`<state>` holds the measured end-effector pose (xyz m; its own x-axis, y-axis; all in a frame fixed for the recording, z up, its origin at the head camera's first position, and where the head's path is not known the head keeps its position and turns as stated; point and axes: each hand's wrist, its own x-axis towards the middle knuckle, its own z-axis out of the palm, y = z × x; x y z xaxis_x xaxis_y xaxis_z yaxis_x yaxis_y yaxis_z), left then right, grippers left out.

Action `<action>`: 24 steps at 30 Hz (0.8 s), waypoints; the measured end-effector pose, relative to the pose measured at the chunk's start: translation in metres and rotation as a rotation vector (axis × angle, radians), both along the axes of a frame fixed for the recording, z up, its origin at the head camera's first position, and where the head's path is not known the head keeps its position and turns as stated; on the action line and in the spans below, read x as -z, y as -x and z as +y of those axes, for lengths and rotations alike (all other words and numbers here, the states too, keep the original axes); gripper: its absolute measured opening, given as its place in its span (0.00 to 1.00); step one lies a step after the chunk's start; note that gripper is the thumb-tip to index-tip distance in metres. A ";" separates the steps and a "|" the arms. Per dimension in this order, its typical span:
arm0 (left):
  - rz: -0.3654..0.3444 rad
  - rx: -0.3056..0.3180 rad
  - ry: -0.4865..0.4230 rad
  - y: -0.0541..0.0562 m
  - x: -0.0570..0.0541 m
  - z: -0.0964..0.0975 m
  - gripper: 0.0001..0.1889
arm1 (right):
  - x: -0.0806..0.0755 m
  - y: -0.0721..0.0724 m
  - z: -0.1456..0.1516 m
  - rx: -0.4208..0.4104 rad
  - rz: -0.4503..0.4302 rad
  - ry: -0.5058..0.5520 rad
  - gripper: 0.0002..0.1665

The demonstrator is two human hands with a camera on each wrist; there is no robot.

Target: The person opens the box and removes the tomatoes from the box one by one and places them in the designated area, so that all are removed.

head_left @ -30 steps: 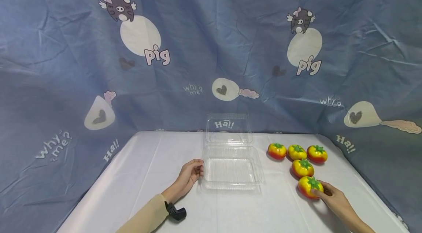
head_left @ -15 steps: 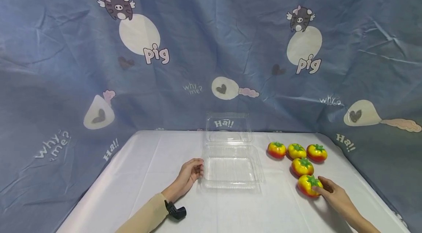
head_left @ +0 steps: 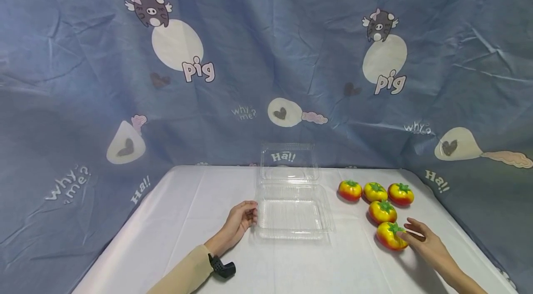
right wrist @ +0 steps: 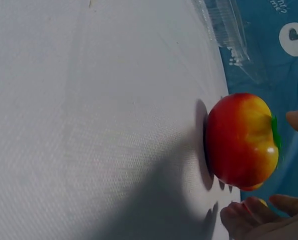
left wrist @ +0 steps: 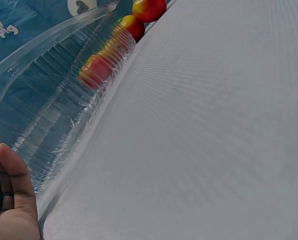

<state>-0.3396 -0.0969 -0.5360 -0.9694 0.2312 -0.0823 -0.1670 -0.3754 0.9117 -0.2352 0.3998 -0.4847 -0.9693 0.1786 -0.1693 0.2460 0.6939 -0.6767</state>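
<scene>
A clear plastic clamshell box [head_left: 294,231] stands in the middle of the table with its lid [head_left: 289,164] raised at the back. My left hand [head_left: 240,220] is at the box's left edge, fingertips right by its wall, fingers relaxed; the left wrist view shows the hand [left wrist: 11,182] beside the ribbed side. On the right, my right hand [head_left: 430,245] is spread around the nearest red-and-yellow persimmon [head_left: 390,237]. In the right wrist view a gap shows between the persimmon [right wrist: 239,140] and the thumb and fingers. This fruit rests on the tablecloth, its green calyx upward.
Behind the nearest fruit sits another persimmon [head_left: 382,212]. Farther back, three more form a row, with one persimmon [head_left: 350,191] at its left end. A white cloth covers the table [head_left: 325,266]; a blue printed curtain [head_left: 233,76] hangs right behind it.
My right hand's fingers have loosened from the nearest persimmon and moved slightly right and away from it. The fruit stays where it was. My left hand and the box have not moved.
</scene>
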 end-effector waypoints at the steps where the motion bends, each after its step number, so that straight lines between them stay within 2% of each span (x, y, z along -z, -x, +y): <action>1: 0.000 0.000 -0.002 0.000 0.000 0.000 0.06 | -0.001 0.000 0.000 -0.004 -0.005 -0.001 0.58; 14: -0.002 -0.003 -0.010 -0.001 -0.001 -0.001 0.06 | -0.011 0.003 -0.004 0.003 -0.034 0.025 0.60; 24: 0.023 0.011 0.005 -0.001 0.000 -0.001 0.06 | -0.015 0.007 -0.008 0.001 -0.036 0.047 0.59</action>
